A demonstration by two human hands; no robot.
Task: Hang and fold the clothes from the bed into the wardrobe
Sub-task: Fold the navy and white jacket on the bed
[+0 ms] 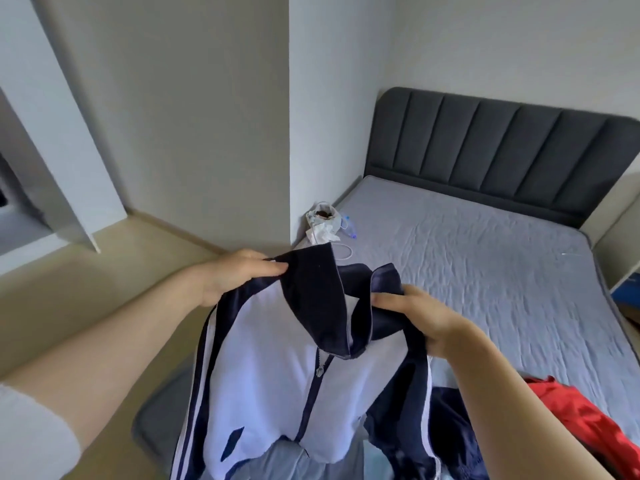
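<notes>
the jacket (pixel 277 348), white with a navy collar and striped sleeves, hangs in the air over the near edge of the bed (pixel 467 258), its zipped front turned to the camera. the left hand (pixel 239 275) pinches the navy cloth at one shoulder, just beside the collar. the right hand (pixel 426 317) grips the other shoulder, fingers curled over the top. both hands are grasping the jacket, and neither is free.

holding it by the two shoulders lets the body drop straight under its own weight. that likely smooths the front and shows which way it faces. the collar stands open between the hands, which is where a hanger would go in. no hanger is in view, so i judge this to be the squaring-up step before hanging or folding.

a red garment (pixel 581 420) and a navy garment (pixel 450 427) lie bunched at the near right of the bed, under the right forearm. they seem to be waiting their turn, so the task looks far from done.

a bag (pixel 323 223) sits at the far corner of the bed against the wall, with a white cable (pixel 346 251) beside it. neither is clothing, and both are well apart from the jacket.

a white panel (pixel 69 150) at the far left may be a wardrobe door, though i cannot tell.
</notes>
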